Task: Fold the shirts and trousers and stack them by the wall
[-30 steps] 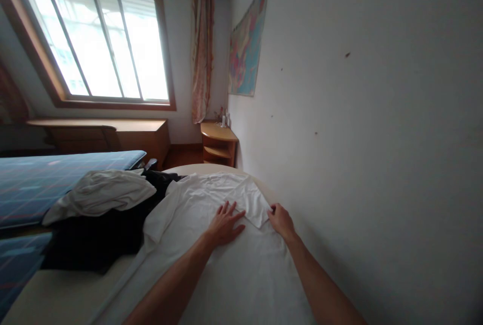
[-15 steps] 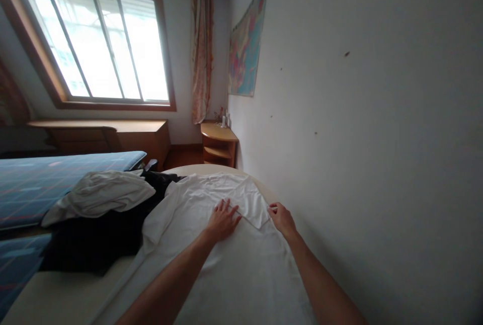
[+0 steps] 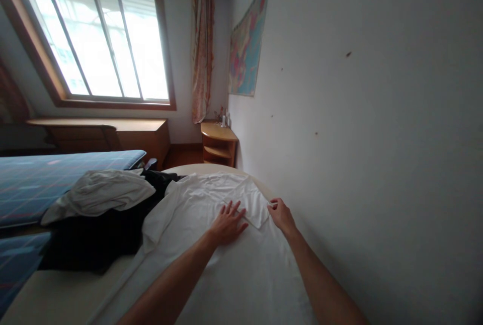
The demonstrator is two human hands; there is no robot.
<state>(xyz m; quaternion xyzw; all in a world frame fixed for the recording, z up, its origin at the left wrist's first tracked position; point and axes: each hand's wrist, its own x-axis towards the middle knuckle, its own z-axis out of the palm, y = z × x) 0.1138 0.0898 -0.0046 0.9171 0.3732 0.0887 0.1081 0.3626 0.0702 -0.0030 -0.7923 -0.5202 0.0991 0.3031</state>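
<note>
A white T-shirt (image 3: 196,214) lies spread over the round-edged table, its collar end away from me and its sleeves out to the sides. My left hand (image 3: 228,223) rests on the cloth with fingers spread, just left of the right-side sleeve. At that sleeve's outer edge, my right hand (image 3: 279,213) pinches the fabric between thumb and fingers. Small creases run across the shirt's upper part, while the lower part lies smoother.
To the left sit a bunched light-grey garment (image 3: 107,192) and black clothing (image 3: 90,244), beside a blue plaid padded surface (image 3: 45,176). The white wall (image 3: 358,179) runs close along the right. A wooden corner shelf (image 3: 219,134) stands beyond the table (image 3: 204,168).
My left hand has slid slightly to the right and its fingers have spread a little. The right hand keeps its pinch on the sleeve edge, almost unmoved.
</note>
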